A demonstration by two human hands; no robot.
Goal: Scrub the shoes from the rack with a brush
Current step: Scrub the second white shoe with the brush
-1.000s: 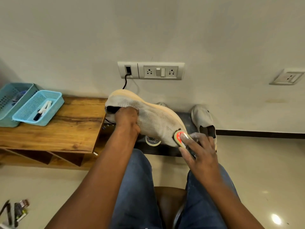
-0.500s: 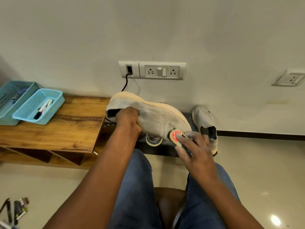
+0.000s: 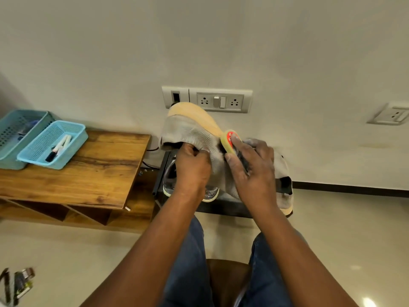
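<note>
A grey knit shoe (image 3: 190, 131) with a tan sole is held up in front of the wall, sole turned away from me. My left hand (image 3: 191, 167) grips its collar at the opening. My right hand (image 3: 252, 169) holds a brush (image 3: 230, 140) with a red and yellow head, pressed against the shoe's side. Below, on a low black rack (image 3: 221, 208), stand another grey shoe (image 3: 285, 191) at the right and a sneaker (image 3: 210, 193) partly hidden behind my left hand.
A wooden bench (image 3: 88, 171) at the left carries two blue baskets (image 3: 55, 145), one with markers. Wall sockets (image 3: 219, 100) sit just behind the shoe, and a cable runs down behind the rack. My knees and a brown stool (image 3: 225, 280) are below.
The shoe has been lifted and tipped so its heel points up toward the sockets. My right hand and the brush have moved up and left along the shoe's side.
</note>
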